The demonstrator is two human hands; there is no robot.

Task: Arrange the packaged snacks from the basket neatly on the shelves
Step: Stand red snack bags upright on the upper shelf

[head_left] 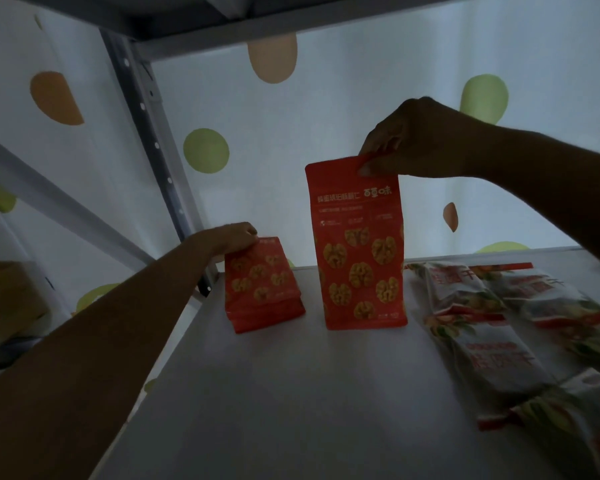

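Two red snack bags printed with walnuts stand on the white shelf board (291, 393). My right hand (406, 140) pinches the top right corner of the taller red bag (359, 251), which stands upright near the shelf's middle. My left hand (236, 237) grips the folded top of the shorter red bag (262, 285) at the shelf's back left, near the metal post. The two bags stand apart, with a small gap between them.
Several white and red snack packets (499, 334) lie overlapping along the right side of the shelf. A perforated metal upright (146, 133) rises at the back left, and another shelf board (222, 15) hangs overhead. A brown box (7, 299) sits beyond the left edge.
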